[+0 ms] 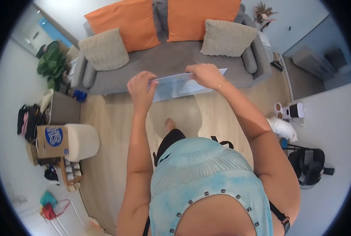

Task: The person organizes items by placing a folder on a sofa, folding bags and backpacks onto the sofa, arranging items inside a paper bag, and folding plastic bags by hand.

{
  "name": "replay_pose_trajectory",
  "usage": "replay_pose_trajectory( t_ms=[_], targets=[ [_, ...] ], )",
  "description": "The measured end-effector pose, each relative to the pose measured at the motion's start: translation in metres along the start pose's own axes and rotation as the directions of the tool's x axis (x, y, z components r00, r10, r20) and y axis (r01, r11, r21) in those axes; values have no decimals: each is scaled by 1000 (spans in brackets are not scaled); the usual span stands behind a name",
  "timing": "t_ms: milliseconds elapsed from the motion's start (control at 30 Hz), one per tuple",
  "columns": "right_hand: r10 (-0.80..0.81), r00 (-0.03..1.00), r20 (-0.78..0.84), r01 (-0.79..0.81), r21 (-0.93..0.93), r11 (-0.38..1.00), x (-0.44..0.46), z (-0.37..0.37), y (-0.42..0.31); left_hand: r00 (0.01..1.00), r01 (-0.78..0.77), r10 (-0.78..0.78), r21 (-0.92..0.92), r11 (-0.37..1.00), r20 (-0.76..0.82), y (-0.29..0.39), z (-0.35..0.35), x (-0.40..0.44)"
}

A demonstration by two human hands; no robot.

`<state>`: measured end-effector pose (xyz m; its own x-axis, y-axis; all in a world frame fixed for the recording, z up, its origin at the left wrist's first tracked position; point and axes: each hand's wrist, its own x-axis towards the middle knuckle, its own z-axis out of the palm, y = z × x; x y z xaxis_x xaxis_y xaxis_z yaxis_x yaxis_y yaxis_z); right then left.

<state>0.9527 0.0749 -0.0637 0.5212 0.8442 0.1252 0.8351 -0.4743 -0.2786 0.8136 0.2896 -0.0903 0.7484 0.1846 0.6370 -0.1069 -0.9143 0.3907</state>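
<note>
1. The thin sheet is flat and straight-edged, pale blue and white, with a pointed corner showing beyond the right hand; a row of small marks crosses it, too small to read.
2. It is held up between the two hands, over the floor of pale, wood-grained boards, and in front of the sofa in this view.
3. The left hand pinches the sheet's left end, thumb against the near face, fingers curled at the upper edge.
4. The right hand grips the upper edge nearer the right end, fingers bent over it; a slim bracelet circles the wrist.
5. The sofa is grey, seemingly fabric, with rounded, cylindrical bolsters at its ends.
6. On it lean large, smooth orange cushions and smaller beige cushions with a ridged, nubbly surface.
7. At the left, a cardboard box with a blue oval print is beside a smooth, rounded cream container.
8. At the right is a fluffy white animal.
</note>
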Motion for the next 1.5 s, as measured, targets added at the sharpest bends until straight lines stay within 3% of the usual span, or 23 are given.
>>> replay_pose_trajectory(
  t_ms=[33,100,233,300,367,400,467,700,767,867,933,1000,1100,1167,1267,1500],
  targets=[
    [38,999,12,-38,4,999,15,7,8,1000,-7,7,-24,1000,14,-15,4,4],
    [124,992,37,-125,25,992,50,19,27,989,126,-129,-46,991,-71,-53,11,22],
    [195,981,4,-195,0,981,94,50,73,941,336,-329,-103,936,75,-152,29,8],
    [157,981,-111,-161,-33,986,108,61,94,905,422,-415,-67,904,96,-201,42,-8],
    [191,976,-101,-196,-35,980,115,72,122,768,632,-598,-118,766,228,-227,49,-21],
    [193,977,-94,-197,-33,980,125,75,137,770,629,-595,-119,768,232,-231,53,-20],
    [192,978,-87,-193,-5,981,139,79,168,519,846,-777,-80,528,356,-234,61,-24],
    [170,984,48,-174,93,980,243,103,265,351,895,-807,85,439,475,-217,111,-27],
    [154,985,74,-163,142,976,280,111,288,265,903,-752,119,413,604,-205,121,-19],
    [132,985,109,-152,195,969,331,146,333,148,922,-738,178,344,659,-182,123,-7],
    [93,986,136,-119,205,971,361,167,361,99,933,-785,218,287,611,-181,118,-15],
    [194,953,233,-237,170,957,381,184,383,40,941,-824,257,222,565,-174,110,-31],
    [194,940,280,-231,107,967,394,212,421,-16,969,-906,228,90,423,-158,100,-44],
    [196,935,295,-240,120,963,390,222,443,-167,939,-915,341,-35,367,-143,97,-47],
    [244,913,326,-294,113,949,382,222,461,-237,930,-875,358,-79,422,-132,99,-63],
    [383,834,398,-456,105,884,375,217,476,-182,936,-850,352,4,494,-137,136,-52]
  ],
)
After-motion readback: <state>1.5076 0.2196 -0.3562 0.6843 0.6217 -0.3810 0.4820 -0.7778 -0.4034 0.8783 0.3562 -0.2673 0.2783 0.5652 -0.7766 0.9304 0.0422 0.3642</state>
